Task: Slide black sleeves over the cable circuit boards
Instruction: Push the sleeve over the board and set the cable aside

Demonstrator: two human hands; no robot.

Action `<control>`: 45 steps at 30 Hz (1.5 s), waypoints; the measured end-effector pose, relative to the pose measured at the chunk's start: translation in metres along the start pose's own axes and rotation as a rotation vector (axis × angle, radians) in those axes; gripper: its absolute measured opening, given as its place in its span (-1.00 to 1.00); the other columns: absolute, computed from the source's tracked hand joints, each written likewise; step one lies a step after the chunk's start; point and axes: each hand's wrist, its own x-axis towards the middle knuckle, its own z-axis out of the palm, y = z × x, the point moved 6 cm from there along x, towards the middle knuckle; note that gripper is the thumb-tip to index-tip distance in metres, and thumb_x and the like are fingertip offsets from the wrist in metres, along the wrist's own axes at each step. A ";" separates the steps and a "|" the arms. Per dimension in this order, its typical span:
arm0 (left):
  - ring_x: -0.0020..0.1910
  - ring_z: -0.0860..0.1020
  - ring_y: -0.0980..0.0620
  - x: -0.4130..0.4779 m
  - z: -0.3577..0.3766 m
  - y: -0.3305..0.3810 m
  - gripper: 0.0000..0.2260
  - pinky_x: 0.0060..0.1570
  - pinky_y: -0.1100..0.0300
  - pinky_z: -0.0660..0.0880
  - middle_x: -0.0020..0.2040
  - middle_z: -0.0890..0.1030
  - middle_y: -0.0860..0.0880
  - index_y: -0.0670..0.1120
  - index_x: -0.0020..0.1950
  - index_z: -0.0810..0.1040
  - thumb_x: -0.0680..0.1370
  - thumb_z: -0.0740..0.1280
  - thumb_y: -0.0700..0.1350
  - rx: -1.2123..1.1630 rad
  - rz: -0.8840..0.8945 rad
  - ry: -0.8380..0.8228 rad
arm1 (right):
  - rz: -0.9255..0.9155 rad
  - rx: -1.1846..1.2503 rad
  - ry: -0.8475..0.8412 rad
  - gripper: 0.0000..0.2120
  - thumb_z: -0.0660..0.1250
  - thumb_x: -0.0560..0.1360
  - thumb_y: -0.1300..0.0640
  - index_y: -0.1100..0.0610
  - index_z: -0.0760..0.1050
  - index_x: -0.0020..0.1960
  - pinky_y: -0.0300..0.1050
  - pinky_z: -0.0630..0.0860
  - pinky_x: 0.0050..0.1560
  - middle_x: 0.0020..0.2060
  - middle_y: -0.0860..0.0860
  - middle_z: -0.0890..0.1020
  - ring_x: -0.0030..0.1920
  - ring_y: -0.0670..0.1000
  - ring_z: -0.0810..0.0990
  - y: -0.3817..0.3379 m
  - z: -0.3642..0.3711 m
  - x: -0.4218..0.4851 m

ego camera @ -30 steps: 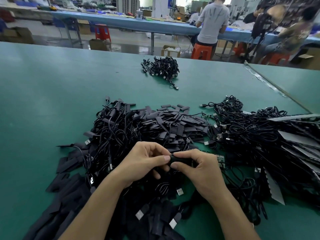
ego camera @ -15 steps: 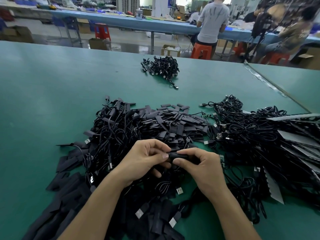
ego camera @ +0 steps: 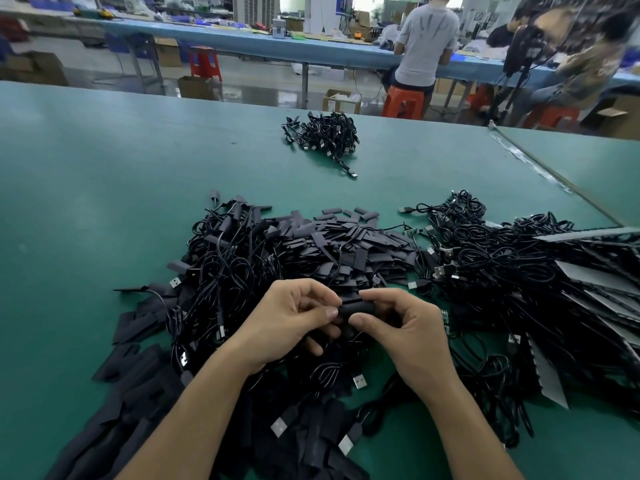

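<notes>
Change: the green circuit board [ego camera: 444, 315] showing at the right hand's [ego camera: 405, 327] 3 o'clock side has shrunk to a sliver, so sleeving is judged to be advancing.
Location: the short black tubular sleeve [ego camera: 358, 306] is between the hands, at 6 o'clock on the green worktop [ego camera: 104, 202].
Axis: 9-to-3 o'clock, leading end judged toward 3.
Grip: the left hand [ego camera: 291, 323] and the right hand both pinch the sleeve, fingers curled.

Black sleeve [ego camera: 358, 307] partly behind fingers [ego camera: 370, 321], seated worker [ego camera: 585, 67] blurred
</notes>
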 end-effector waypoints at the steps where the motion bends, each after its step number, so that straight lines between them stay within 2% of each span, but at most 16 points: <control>1: -0.22 0.69 -0.01 0.000 0.000 0.000 -0.94 -0.44 0.21 0.57 -0.21 0.70 -0.12 -0.20 0.02 0.60 0.57 0.39 -0.31 -0.001 -0.001 0.002 | 0.010 0.021 -0.004 -0.69 0.55 0.26 -0.07 -0.18 0.66 -0.01 -0.09 0.63 -0.10 -0.22 -0.06 0.71 -0.19 -0.04 0.68 0.001 0.000 0.001; 5: -0.22 0.69 0.00 0.001 0.000 0.001 -0.95 -0.43 0.22 0.56 -0.21 0.70 -0.11 -0.21 0.02 0.60 0.57 0.39 -0.31 0.006 -0.004 -0.006 | 0.031 0.014 -0.020 -0.75 0.55 0.25 -0.10 -0.19 0.67 -0.08 -0.20 0.62 -0.15 -0.25 -0.09 0.71 -0.24 -0.08 0.69 0.003 0.000 0.002; 12: -0.18 0.70 0.00 0.000 0.003 0.001 -0.94 -0.44 0.22 0.57 -0.21 0.71 -0.08 -0.18 0.00 0.62 0.57 0.39 -0.30 0.066 -0.002 -0.034 | 0.047 -0.019 -0.054 -0.77 0.54 0.25 -0.13 -0.17 0.66 -0.11 -0.17 0.62 -0.20 -0.29 -0.03 0.70 -0.28 -0.03 0.67 0.007 0.002 0.003; 16: -0.17 0.70 -0.01 0.000 0.002 0.001 -0.93 -0.44 0.20 0.58 -0.19 0.70 -0.08 -0.16 0.03 0.62 0.57 0.40 -0.29 0.076 0.002 -0.040 | 0.037 -0.061 -0.096 -0.77 0.60 0.31 0.02 -0.17 0.66 -0.09 -0.31 0.56 -0.21 -0.28 -0.10 0.71 -0.27 -0.13 0.67 0.007 0.006 0.002; 21: -0.15 0.71 0.00 0.000 0.003 -0.001 -0.89 -0.43 0.22 0.57 -0.17 0.71 -0.08 -0.11 0.01 0.63 0.59 0.37 -0.30 0.111 0.005 -0.054 | 0.019 -0.085 -0.080 -0.83 0.60 0.33 0.05 -0.13 0.69 -0.13 -0.11 0.64 -0.15 -0.27 -0.10 0.71 -0.24 -0.07 0.69 0.005 0.005 0.001; 29: -0.15 0.71 0.01 0.000 0.004 -0.001 -0.86 -0.45 0.25 0.56 -0.17 0.72 -0.07 -0.10 0.04 0.64 0.59 0.37 -0.31 0.128 0.017 -0.074 | -0.011 -0.073 -0.109 -0.81 0.57 0.38 0.06 -0.18 0.67 -0.08 -0.31 0.58 -0.18 -0.24 -0.14 0.72 -0.22 -0.13 0.70 0.001 0.008 0.000; 31: -0.16 0.71 -0.01 0.000 0.003 -0.001 -0.87 -0.45 0.23 0.56 -0.17 0.72 -0.09 -0.10 0.05 0.63 0.59 0.37 -0.30 0.110 0.019 -0.049 | -0.019 -0.060 -0.082 -0.77 0.57 0.37 0.05 -0.21 0.66 -0.05 -0.35 0.56 -0.16 -0.22 -0.16 0.72 -0.20 -0.15 0.70 0.000 0.008 0.000; 34: -0.19 0.71 -0.04 0.001 0.000 -0.002 -0.87 -0.46 0.21 0.55 -0.19 0.71 -0.12 -0.11 0.07 0.61 0.58 0.38 -0.30 0.072 0.014 0.014 | -0.005 -0.078 0.069 -0.65 0.57 0.38 0.06 -0.29 0.58 0.05 -0.39 0.51 -0.17 -0.23 -0.17 0.69 -0.20 -0.15 0.67 0.003 -0.001 0.000; 37: -0.17 0.71 -0.07 0.001 -0.001 -0.002 -0.86 -0.46 0.20 0.55 -0.17 0.71 -0.14 -0.11 0.10 0.60 0.58 0.39 -0.29 0.049 0.004 0.047 | -0.025 -0.094 0.196 -0.69 0.57 0.39 0.11 -0.26 0.60 -0.04 -0.32 0.57 -0.13 -0.22 -0.22 0.69 -0.18 -0.16 0.68 0.004 -0.009 0.000; 40: -0.16 0.72 -0.07 0.001 -0.001 -0.001 -0.85 -0.45 0.19 0.56 -0.15 0.72 -0.16 -0.10 0.10 0.58 0.57 0.39 -0.29 0.041 0.001 0.055 | -0.017 -0.085 0.185 -0.70 0.55 0.40 0.15 -0.24 0.62 -0.07 -0.31 0.58 -0.07 -0.21 -0.25 0.70 -0.15 -0.18 0.68 0.005 -0.006 0.000; 43: -0.15 0.72 -0.06 0.001 -0.001 -0.001 -0.85 -0.45 0.20 0.56 -0.16 0.72 -0.15 -0.10 0.10 0.56 0.58 0.39 -0.28 0.033 -0.004 0.061 | -0.006 -0.090 0.131 -0.69 0.55 0.40 0.14 -0.21 0.62 0.02 -0.38 0.55 -0.05 -0.19 -0.26 0.70 -0.12 -0.20 0.68 0.005 0.000 0.000; 45: -0.14 0.72 -0.06 0.001 -0.001 -0.001 -0.86 -0.44 0.21 0.56 -0.16 0.71 -0.15 -0.10 0.10 0.56 0.59 0.38 -0.29 0.029 -0.006 0.066 | 0.009 -0.058 0.092 -0.68 0.56 0.39 0.15 -0.15 0.63 0.07 -0.36 0.56 -0.04 -0.17 -0.22 0.71 -0.10 -0.18 0.68 0.006 0.002 0.000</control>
